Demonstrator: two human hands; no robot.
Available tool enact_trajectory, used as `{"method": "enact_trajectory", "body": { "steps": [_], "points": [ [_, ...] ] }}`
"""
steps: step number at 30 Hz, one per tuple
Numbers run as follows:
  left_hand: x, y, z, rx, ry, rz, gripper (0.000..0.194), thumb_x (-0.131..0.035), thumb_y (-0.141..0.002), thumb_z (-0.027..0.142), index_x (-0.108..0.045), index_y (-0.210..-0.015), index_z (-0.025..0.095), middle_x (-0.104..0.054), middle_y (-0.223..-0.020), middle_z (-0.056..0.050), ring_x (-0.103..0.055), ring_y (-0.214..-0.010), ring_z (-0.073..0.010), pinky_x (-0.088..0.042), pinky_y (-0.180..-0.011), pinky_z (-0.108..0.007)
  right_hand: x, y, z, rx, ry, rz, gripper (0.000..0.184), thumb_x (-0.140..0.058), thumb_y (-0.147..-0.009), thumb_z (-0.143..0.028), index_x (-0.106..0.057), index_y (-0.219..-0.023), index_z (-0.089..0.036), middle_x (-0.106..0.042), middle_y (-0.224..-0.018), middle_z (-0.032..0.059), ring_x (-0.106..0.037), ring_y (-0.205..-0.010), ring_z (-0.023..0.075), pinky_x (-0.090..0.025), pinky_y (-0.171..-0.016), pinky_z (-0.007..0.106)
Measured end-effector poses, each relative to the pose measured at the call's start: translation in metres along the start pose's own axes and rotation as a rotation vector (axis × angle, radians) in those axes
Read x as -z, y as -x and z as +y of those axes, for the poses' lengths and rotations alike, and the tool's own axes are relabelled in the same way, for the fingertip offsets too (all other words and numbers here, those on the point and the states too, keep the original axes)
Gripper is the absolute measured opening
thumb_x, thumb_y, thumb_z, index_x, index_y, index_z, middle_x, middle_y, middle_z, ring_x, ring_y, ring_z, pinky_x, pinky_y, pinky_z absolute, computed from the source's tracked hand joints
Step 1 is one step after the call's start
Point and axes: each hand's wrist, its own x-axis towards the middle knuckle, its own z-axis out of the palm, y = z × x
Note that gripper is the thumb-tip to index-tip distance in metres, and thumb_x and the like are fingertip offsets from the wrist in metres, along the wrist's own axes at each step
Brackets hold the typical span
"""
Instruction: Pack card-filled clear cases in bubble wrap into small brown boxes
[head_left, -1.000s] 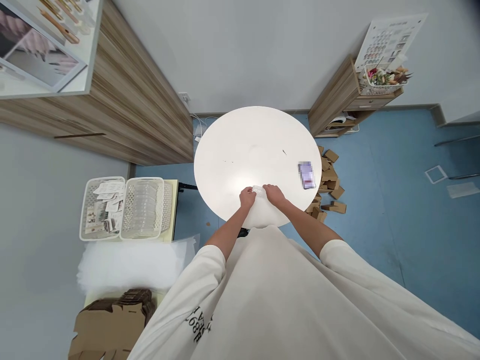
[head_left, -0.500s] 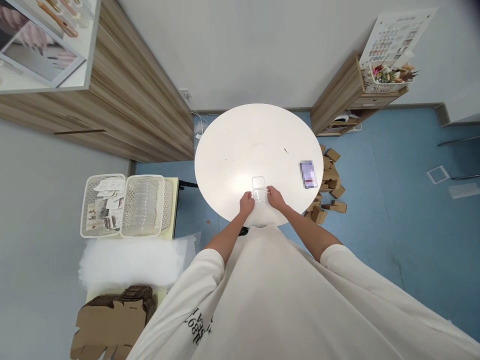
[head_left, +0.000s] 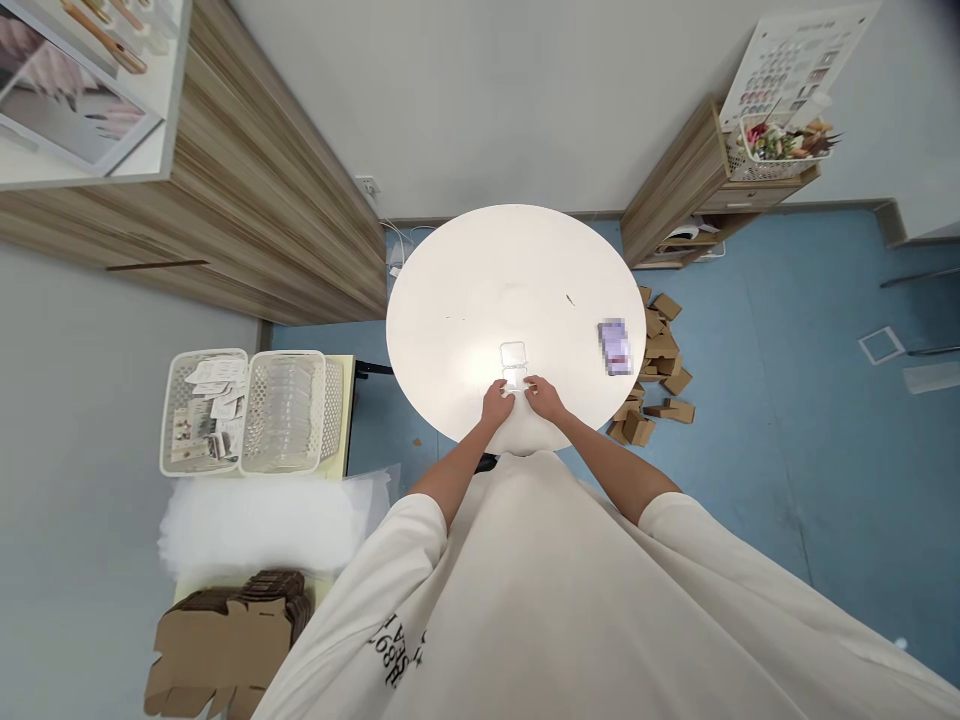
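Note:
A small clear plastic box (head_left: 514,366) lies unfolded on the round white table (head_left: 517,260), its two square halves one behind the other. My left hand (head_left: 496,403) grips the near half at its left corner, fingers curled. At the opposite corner, my right hand (head_left: 544,398) pinches the right edge of that same half. The far half stands free of both hands.
A blurred purple item (head_left: 615,346) lies at the table's right. To the left, a basket of papers (head_left: 204,412) adjoins a basket of clear boxes (head_left: 283,412), above white sheets (head_left: 262,522) and flat cardboard (head_left: 225,650). Small cartons (head_left: 660,350) are on the floor.
Both hands have closed in towards each other along the near half of the clear box. The box sits slightly farther from me.

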Motion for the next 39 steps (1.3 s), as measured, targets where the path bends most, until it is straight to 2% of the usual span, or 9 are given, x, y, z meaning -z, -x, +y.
{"method": "enact_trajectory", "body": {
  "steps": [4,8,12,15,19,22,27,32,39],
  "points": [
    [0.003,-0.003,0.004,-0.018,-0.008,0.003,0.045,-0.063,-0.083,0.016,-0.057,-0.128,0.02,-0.058,-0.141,-0.012,-0.056,-0.127,-0.0267,-0.044,-0.106,-0.039,0.006,-0.004,-0.003,0.017,0.011,-0.016,0.041,-0.048,-0.095,-0.023,-0.057,-0.135,-0.022,-0.058,-0.141,0.0078,-0.062,-0.117,0.0173,-0.049,-0.101,0.03],
    [0.014,0.005,0.004,-0.021,-0.017,0.037,0.044,-0.064,-0.084,0.017,-0.059,-0.127,0.02,-0.058,-0.14,-0.013,-0.058,-0.125,-0.0265,-0.045,-0.105,-0.039,0.022,-0.004,-0.002,0.026,0.029,0.013,0.041,-0.046,-0.095,-0.022,-0.058,-0.134,-0.02,-0.058,-0.14,0.0089,-0.063,-0.114,0.0174,-0.048,-0.102,0.031],
    [0.03,0.017,0.003,-0.013,-0.007,0.12,0.043,-0.061,-0.087,0.018,-0.058,-0.129,0.02,-0.057,-0.142,-0.013,-0.057,-0.127,-0.0271,-0.046,-0.106,-0.039,0.038,-0.012,-0.005,0.065,0.036,0.027,0.04,-0.046,-0.095,-0.022,-0.06,-0.132,-0.02,-0.059,-0.139,0.0098,-0.063,-0.112,0.0186,-0.05,-0.101,0.032],
    [0.043,0.029,-0.001,-0.016,0.019,0.197,0.041,-0.059,-0.089,0.02,-0.058,-0.13,0.02,-0.056,-0.143,-0.013,-0.057,-0.128,-0.0267,-0.047,-0.106,-0.038,0.036,-0.021,-0.015,0.128,0.039,-0.002,0.04,-0.047,-0.094,-0.022,-0.062,-0.13,-0.02,-0.061,-0.137,0.0095,-0.064,-0.111,0.0193,-0.05,-0.1,0.033],
    [0.066,0.051,-0.015,-0.017,0.017,0.295,0.039,-0.056,-0.092,0.024,-0.058,-0.131,0.021,-0.055,-0.144,-0.012,-0.056,-0.129,-0.0265,-0.048,-0.105,-0.037,0.009,-0.029,-0.042,0.225,0.053,-0.096,0.038,-0.048,-0.092,-0.021,-0.065,-0.125,-0.021,-0.064,-0.132,0.0084,-0.065,-0.108,0.0192,-0.049,-0.101,0.035],
    [0.092,0.068,-0.029,-0.001,0.016,0.375,0.037,-0.057,-0.093,0.029,-0.059,-0.13,0.023,-0.056,-0.145,-0.011,-0.056,-0.129,-0.0275,-0.048,-0.105,-0.038,-0.019,-0.028,-0.07,0.321,0.067,-0.162,0.036,-0.048,-0.091,-0.02,-0.067,-0.122,-0.021,-0.066,-0.128,0.0084,-0.066,-0.106,0.0189,-0.049,-0.101,0.036],
    [0.143,0.089,-0.05,0.02,0.069,0.505,0.037,-0.058,-0.094,0.034,-0.059,-0.13,0.024,-0.056,-0.144,-0.012,-0.055,-0.13,-0.0298,-0.049,-0.103,-0.04,-0.056,-0.018,-0.123,0.452,0.075,-0.272,0.034,-0.05,-0.092,-0.021,-0.068,-0.121,-0.023,-0.067,-0.127,0.0068,-0.066,-0.106,0.0191,-0.052,-0.098,0.036],
    [0.194,0.1,-0.074,0.003,0.096,0.608,0.034,-0.06,-0.091,0.03,-0.062,-0.125,0.023,-0.061,-0.137,-0.013,-0.058,-0.126,-0.03,-0.048,-0.104,-0.043,-0.095,-0.011,-0.173,0.527,0.101,-0.304,0.033,-0.048,-0.094,-0.019,-0.069,-0.119,-0.023,-0.067,-0.128,0.0067,-0.065,-0.109,0.02,-0.052,-0.099,0.037],
    [0.276,0.101,-0.121,-0.079,0.142,0.689,0.031,-0.063,-0.087,0.023,-0.067,-0.117,0.024,-0.068,-0.126,-0.01,-0.064,-0.118,-0.0262,-0.049,-0.106,-0.043,-0.173,-0.006,-0.242,0.608,0.126,-0.319,0.031,-0.048,-0.093,-0.02,-0.07,-0.116,-0.023,-0.07,-0.123,0.0057,-0.067,-0.105,0.0197,-0.053,-0.097,0.037]
  ]
}}
